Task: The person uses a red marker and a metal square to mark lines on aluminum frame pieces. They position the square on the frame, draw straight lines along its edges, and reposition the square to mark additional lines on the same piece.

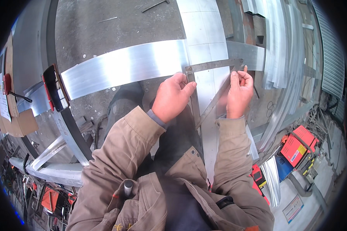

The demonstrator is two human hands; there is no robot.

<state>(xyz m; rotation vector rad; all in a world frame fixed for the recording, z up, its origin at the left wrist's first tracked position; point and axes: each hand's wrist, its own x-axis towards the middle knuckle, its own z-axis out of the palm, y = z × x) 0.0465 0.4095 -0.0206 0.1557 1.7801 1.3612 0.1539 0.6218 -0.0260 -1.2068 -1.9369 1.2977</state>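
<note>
A thin metal triangle square [214, 64], dull and worn, is held between my hands, over a long pale metal strip with faint lines across it [207, 32]. My left hand [171, 96] pinches its left corner with thumb and forefinger. At the right corner is my right hand [239, 94], its fingers curled and its thumb against the slanting bar. A small narrow tip shows above those fingers; I cannot make out what it is. Beneath my wrists the square narrows to its lower corner. A wide shiny metal plate [131, 63] runs leftward from the pale strip.
At the left stands an open dark case with red edges [57, 88] on a metal beam, near a cardboard box [21, 123]. Long metal profiles [277, 42] lie on the right. A red machine [300, 144] sits lower right. A hammer-like tool [155, 6] lies on the floor.
</note>
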